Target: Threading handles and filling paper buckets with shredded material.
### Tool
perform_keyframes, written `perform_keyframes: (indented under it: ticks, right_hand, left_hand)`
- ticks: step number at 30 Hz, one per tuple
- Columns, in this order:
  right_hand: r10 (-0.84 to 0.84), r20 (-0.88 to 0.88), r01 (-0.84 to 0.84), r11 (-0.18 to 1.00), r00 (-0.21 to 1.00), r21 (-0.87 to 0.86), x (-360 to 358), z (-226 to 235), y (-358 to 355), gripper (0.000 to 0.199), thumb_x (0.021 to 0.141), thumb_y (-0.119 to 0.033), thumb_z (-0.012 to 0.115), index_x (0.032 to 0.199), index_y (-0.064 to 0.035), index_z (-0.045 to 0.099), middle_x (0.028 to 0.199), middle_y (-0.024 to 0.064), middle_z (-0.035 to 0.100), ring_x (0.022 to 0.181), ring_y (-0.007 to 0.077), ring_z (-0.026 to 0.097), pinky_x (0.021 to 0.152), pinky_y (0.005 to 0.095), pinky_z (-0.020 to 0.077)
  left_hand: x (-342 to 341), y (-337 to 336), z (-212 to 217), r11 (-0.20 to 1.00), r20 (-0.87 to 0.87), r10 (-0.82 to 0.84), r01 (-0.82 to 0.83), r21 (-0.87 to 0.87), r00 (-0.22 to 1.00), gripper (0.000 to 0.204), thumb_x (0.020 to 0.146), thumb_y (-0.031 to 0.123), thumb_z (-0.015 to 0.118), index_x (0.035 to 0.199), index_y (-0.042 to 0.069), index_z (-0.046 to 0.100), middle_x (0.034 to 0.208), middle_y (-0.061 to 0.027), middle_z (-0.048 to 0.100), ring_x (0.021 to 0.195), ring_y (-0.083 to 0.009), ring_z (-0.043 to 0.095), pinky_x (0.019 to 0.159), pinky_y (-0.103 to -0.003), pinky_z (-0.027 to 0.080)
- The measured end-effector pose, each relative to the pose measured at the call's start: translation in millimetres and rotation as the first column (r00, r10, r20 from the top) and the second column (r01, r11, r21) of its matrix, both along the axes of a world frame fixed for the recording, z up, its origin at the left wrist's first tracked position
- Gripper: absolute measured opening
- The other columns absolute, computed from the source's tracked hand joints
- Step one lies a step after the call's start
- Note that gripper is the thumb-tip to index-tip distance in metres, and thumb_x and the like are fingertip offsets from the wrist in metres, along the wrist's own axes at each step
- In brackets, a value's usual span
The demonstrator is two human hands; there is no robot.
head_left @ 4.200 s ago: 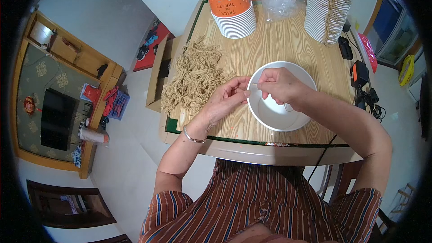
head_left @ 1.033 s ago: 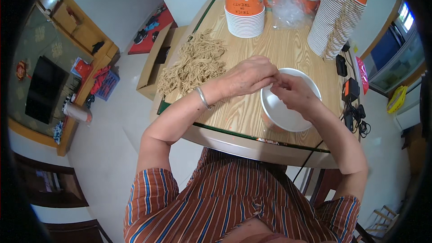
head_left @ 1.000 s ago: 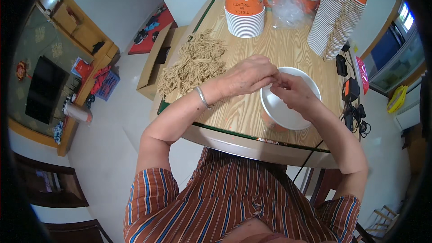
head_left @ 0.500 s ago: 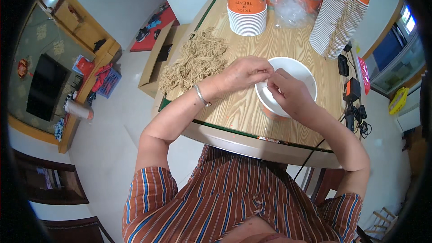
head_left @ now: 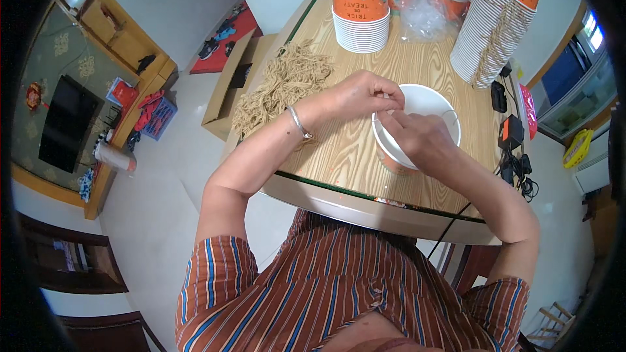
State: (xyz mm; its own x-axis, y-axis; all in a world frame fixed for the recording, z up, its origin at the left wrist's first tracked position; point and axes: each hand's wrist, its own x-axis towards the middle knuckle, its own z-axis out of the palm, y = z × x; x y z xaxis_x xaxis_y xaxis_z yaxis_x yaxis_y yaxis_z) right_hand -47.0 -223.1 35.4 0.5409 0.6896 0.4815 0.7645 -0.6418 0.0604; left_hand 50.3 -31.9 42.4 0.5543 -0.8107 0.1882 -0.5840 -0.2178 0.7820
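Observation:
A white-lined paper bucket [head_left: 427, 98] with an orange outside stands upright near the table's front edge. At its left rim my left hand [head_left: 366, 96] pinches, thumb and fingertips together. My right hand [head_left: 422, 138] reaches over the bucket's near side, its bent fingertips meeting the left hand's at the same rim. Whatever sits between the fingertips is too small and hidden to make out. A thin strand [head_left: 454, 116] shows at the bucket's right inner rim. Left of the hands lies a tangled heap of tan cords [head_left: 283, 85], close to my left forearm.
Behind stand a stack of upturned orange-and-white buckets [head_left: 360, 13], a clear plastic bag [head_left: 424, 16] and a tall leaning bucket stack [head_left: 495, 26] with tan cords hanging on it. Black adapters and cables [head_left: 512, 143] line the right edge. An open cardboard box [head_left: 225, 85] stands beside the table.
My left hand has lifted slightly and shifted right along the rim. The right hand's fingers have moved left and flattened a little. The bucket stays nearly in place.

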Motion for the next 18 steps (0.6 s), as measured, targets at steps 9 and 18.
perform_keyframes:
  ticks: [9,18]
  right_hand:
    - [-0.015,-0.017,0.012,0.988,1.000,-0.153,6.7,2.4,-2.7,0.033,0.079,-0.012,0.063,0.111,-0.0002,0.061,0.096,0.0110,0.065,0.067,0.0239,0.068,0.055,0.0341,0.0531]
    - [-0.110,-0.410,0.144,0.988,0.905,0.052,10.4,4.1,7.4,0.014,0.084,-0.012,0.062,0.095,-0.0038,0.064,0.088,0.0135,0.066,0.072,0.0338,0.067,0.060,0.0433,0.0503]
  left_hand:
    - [4.4,-5.6,5.7,0.992,-0.013,-0.050,0.051,0.117,0.999,0.015,0.089,0.011,0.065,0.101,0.003,0.070,0.090,-0.0035,0.071,0.083,-0.0101,0.064,0.079,-0.027,0.052]
    - [6.5,-2.6,-3.5,0.999,-0.102,-0.022,0.027,0.043,0.995,0.018,0.093,0.011,0.062,0.107,0.002,0.068,0.098,-0.0032,0.071,0.092,-0.0102,0.064,0.086,-0.028,0.051]
